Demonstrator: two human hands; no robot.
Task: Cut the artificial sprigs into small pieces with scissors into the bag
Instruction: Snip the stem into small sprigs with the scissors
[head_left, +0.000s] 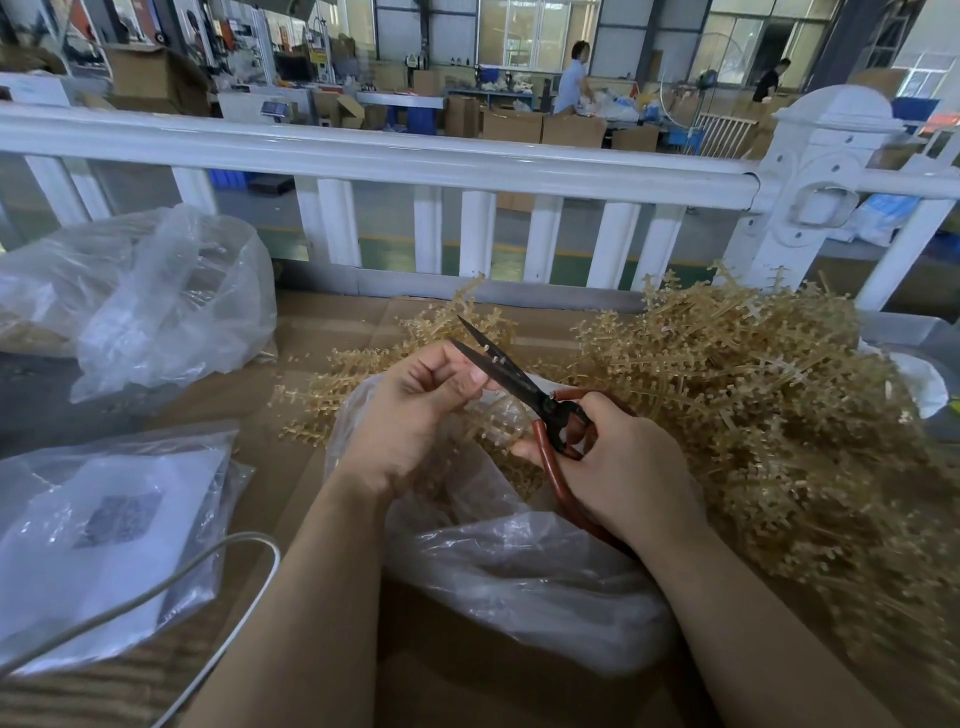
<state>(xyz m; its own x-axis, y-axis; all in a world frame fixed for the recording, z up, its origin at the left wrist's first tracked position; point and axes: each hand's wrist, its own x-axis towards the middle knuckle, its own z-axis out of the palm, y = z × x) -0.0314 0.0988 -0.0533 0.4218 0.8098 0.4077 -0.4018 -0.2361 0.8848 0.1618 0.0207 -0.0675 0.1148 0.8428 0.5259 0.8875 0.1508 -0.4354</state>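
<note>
My right hand (618, 462) grips the red handles of black-bladed scissors (519, 387), whose blades stand slightly apart and point up-left. My left hand (415, 410) has its fingers curled and pinches a thin tan sprig piece (491, 356) right at the blades. Both hands hover over a clear plastic bag (519, 566) lying open on the cardboard, with tan cut pieces inside. A large heap of tan artificial sprigs (753, 395) fills the right side, and a few more sprigs (322, 400) lie left of the bag.
A filled clear bag (156, 301) sits at the far left. A flat plastic packet with a printed sheet (109, 535) lies near left, crossed by a white cable (218, 566). A white railing (415, 161) bounds the cardboard-covered table (311, 338) at the back.
</note>
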